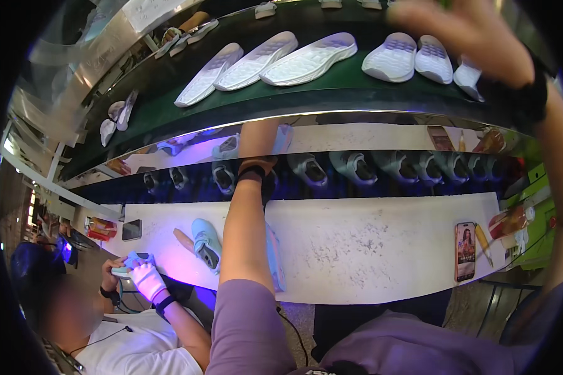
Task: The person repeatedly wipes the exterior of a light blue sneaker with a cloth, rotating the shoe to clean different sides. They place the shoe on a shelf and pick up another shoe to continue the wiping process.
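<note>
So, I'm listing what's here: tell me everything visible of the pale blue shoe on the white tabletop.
The low-cut shoe looks like fabric, its rounded toe pointing away, its dark opening at the near end. It lies on the tabletop beside a flat tan piece, left of the left forearm; no hand touches it.

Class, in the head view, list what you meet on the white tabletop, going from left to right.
Dark phone → flat tan piece → light-blue shoe → light-blue item partly hidden by the left forearm → phone with lit screen → slim yellow tool
</note>
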Motion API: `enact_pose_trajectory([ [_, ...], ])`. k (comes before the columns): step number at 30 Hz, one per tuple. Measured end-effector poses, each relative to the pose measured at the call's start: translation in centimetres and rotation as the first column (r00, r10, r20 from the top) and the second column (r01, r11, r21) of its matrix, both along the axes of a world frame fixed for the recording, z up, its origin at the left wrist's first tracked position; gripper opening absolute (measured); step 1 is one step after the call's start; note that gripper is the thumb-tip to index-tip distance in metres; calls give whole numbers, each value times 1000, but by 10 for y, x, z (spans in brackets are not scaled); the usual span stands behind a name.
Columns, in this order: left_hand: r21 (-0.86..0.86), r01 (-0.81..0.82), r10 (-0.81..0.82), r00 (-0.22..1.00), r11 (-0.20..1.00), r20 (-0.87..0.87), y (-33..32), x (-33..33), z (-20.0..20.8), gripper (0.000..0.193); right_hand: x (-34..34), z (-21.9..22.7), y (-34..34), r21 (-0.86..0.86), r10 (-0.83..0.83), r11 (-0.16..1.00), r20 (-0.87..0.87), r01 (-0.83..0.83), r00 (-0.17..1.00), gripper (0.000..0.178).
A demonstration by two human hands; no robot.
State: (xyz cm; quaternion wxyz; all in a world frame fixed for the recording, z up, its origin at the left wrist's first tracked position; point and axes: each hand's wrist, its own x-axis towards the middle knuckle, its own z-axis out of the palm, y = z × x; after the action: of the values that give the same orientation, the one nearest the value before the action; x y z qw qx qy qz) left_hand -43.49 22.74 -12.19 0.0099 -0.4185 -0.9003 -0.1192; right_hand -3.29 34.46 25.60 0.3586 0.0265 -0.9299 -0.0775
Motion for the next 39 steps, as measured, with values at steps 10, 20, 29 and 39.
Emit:
enact_pose_trajectory([
  [10,-114,126,-99,971,985,219,-28,63,67,51,-216,-40,-71,-93,-81,978,648,185,757,43],
  [20,-19,984,-980,181,180,79,-120,302,117,52,15,-57,-131,-315,258,873,-351,-373,900,25],
  [29,-143,859,-870,482,492,-101,-191,409,59,49,248,-239,-166,-961,-215,197,-238,-197,947,23],
  [39,826,136,-756,505,546,417,-154,438,67,48,258,-297,-194,-951,-89,65,-308,-303,947,19],
])
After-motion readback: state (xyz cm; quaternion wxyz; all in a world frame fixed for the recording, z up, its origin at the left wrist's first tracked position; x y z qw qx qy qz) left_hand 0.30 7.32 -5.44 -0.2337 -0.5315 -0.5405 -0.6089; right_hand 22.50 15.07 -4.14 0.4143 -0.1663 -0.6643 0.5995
